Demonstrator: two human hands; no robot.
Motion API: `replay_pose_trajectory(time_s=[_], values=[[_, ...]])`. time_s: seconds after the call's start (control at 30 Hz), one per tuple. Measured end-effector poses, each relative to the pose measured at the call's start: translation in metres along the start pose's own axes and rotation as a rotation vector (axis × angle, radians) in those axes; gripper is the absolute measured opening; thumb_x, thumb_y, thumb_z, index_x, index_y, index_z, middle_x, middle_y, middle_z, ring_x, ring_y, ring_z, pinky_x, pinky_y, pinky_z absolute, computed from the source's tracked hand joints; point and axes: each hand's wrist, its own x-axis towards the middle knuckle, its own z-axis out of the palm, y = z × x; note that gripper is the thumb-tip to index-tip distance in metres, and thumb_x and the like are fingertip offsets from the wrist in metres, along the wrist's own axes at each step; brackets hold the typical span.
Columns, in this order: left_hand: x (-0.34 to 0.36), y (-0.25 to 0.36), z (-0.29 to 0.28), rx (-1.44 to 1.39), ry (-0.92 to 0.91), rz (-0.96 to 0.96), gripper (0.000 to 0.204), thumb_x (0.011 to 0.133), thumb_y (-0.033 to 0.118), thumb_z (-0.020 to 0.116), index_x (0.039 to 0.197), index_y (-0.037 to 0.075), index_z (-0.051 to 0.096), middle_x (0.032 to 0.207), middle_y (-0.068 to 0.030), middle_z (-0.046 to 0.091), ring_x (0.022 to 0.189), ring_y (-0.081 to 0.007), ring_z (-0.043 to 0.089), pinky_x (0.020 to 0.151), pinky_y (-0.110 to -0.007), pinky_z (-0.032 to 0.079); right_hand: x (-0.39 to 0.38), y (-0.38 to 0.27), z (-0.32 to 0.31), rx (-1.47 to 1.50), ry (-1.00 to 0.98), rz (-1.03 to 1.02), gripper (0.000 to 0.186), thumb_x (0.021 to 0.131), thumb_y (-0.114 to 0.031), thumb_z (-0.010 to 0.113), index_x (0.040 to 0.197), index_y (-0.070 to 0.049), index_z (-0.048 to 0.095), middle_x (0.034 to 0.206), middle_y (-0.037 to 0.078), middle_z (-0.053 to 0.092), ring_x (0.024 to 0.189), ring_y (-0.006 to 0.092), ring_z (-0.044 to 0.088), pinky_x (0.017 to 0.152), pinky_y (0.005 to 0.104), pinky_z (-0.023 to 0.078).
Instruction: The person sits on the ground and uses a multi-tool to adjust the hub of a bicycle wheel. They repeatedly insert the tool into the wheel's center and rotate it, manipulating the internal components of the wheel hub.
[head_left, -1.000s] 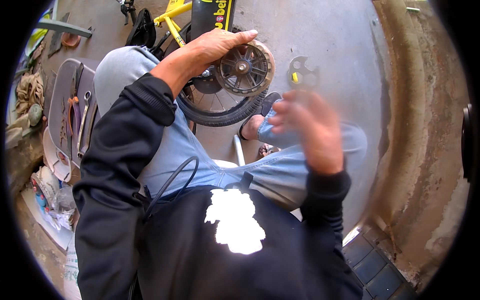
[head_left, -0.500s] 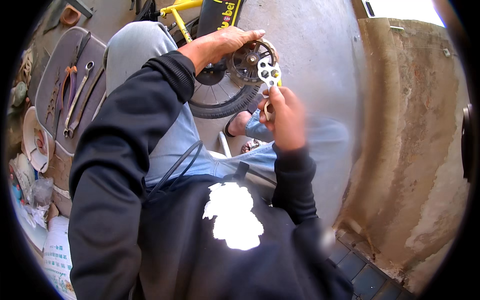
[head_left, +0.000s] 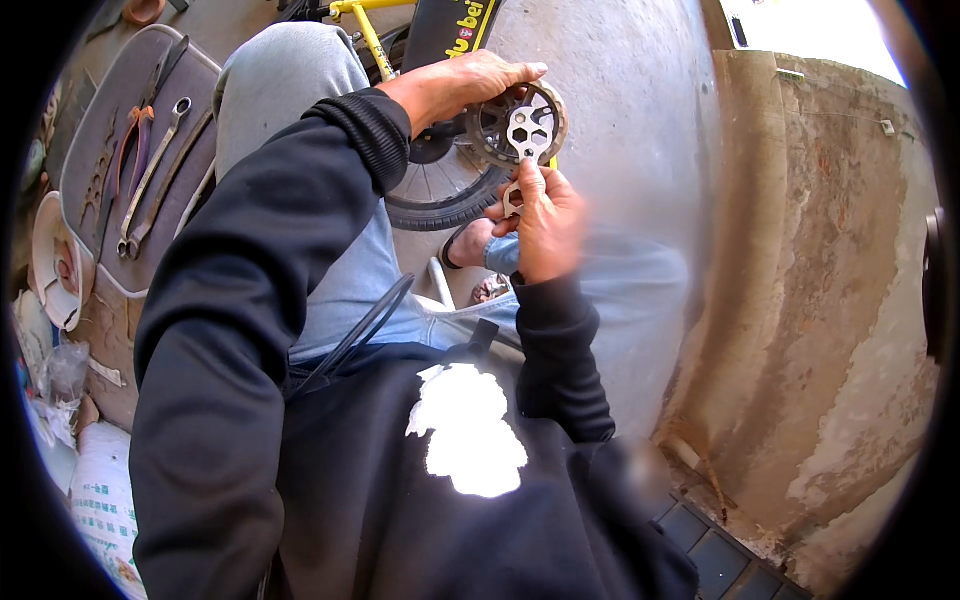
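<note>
My left hand point(head_left: 462, 85) reaches over a small training wheel point(head_left: 488, 138) with dark spokes. Its fingers curl behind the rim and its thumb lies along the top. In my right hand point(head_left: 550, 222) is a flat silver multi-hole bicycle wrench point(head_left: 530, 132), pinched between thumb and fingers. The wrench's wide end overlaps the wheel's hub, which it hides; whether it fits on a nut there, I cannot tell. Behind the wheel stands a child's bicycle with a yellow frame point(head_left: 372, 40) and a black tyre point(head_left: 437, 217).
To the left, a grey tray point(head_left: 192, 72) holds pliers point(head_left: 142, 130), a combination wrench point(head_left: 155, 185) and other long tools. Beside it are a pale round bowl-like container point(head_left: 62, 268) and a white printed sack point(head_left: 105, 485). A weathered wall point(head_left: 790, 250) rises on the right.
The right hand has moved slightly left, bringing the wrench's wide end further over the wheel's hub. The left hand keeps its hold on the wheel. The whole view has shifted a little.
</note>
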Motion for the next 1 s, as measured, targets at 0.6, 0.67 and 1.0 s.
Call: replay_pose_trajectory(time_s=[0.6,0.67,1.0], values=[[-0.005,0.001,-0.002,-0.032,0.019,0.058,0.058,0.080,0.058,0.059,0.088,0.001,0.066,0.082,-0.0097,0.063,0.075,-0.0159,0.057,0.071,-0.028,0.042,-0.010,0.020,0.061,0.381,0.055,0.195,0.043,0.096,-0.041,0.038,0.091,0.001,0.043,0.081,0.021,0.060,0.059,0.0268,0.065,0.037,0.0283,0.050],[-0.008,0.003,0.001,-0.022,0.001,0.059,0.059,0.079,0.059,0.059,0.088,0.001,0.066,0.081,-0.0097,0.062,0.076,-0.0159,0.057,0.071,-0.028,0.042,-0.007,0.024,0.051,0.333,0.060,0.201,0.042,0.095,-0.041,0.040,0.090,0.001,0.043,0.081,0.021,0.060,0.055,0.0255,0.063,0.036,0.0277,0.049],[-0.006,0.001,0.000,0.028,0.007,0.075,0.062,0.080,0.062,0.056,0.091,0.001,0.066,0.082,-0.0096,0.064,0.076,-0.0151,0.059,0.070,-0.028,0.044,-0.001,0.010,-0.006,0.065,0.136,0.061,0.035,0.087,-0.032,0.063,0.074,-0.001,0.053,0.057,0.011,0.057,0.034,0.0077,0.042,0.031,0.0213,0.030]])
